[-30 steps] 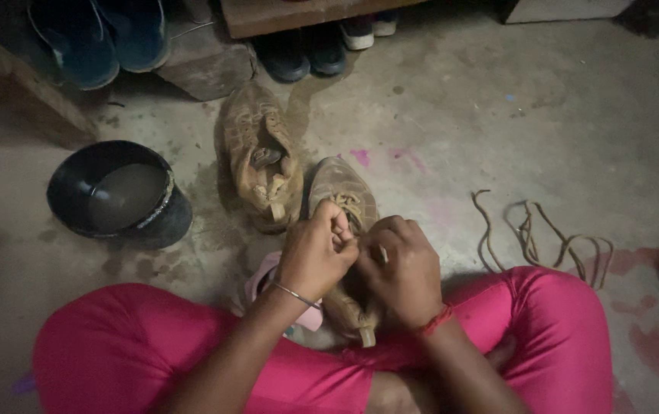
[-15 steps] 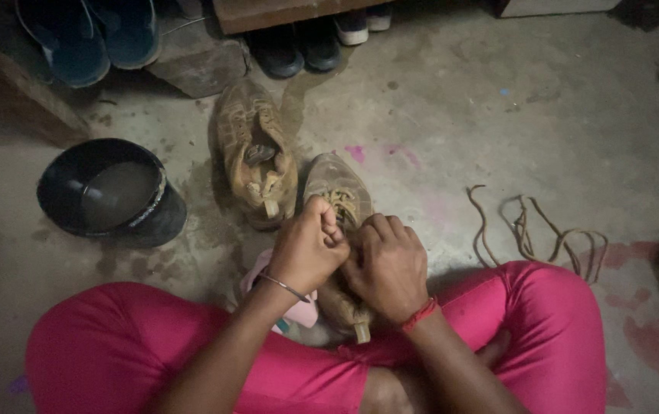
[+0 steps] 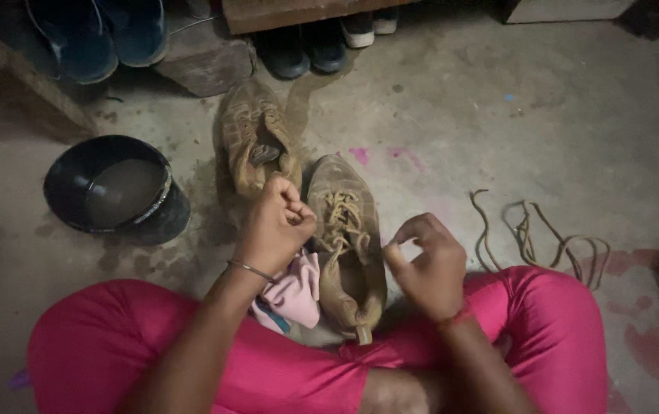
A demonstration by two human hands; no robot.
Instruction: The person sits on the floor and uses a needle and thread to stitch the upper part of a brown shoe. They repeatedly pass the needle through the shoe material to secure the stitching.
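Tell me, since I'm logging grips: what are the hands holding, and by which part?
The left hand is closed above the laced shoe, apparently pulling its lace; the right hand pinches something too thin to make out.

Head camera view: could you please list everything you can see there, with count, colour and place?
muddy shoes: 2, tan; floor centre, one laced between the hands, one behind it
loose lace: 1, tan; floor on the right
bucket: 1, black, murky water; left
cloth: 1, pink; beside the laced shoe
blue shoes: 2; top left
dark shoes: 2; top centre
legs: pink trousers, crossed
left hand: fist over the shoes
right hand: pinching, beside the laced shoe
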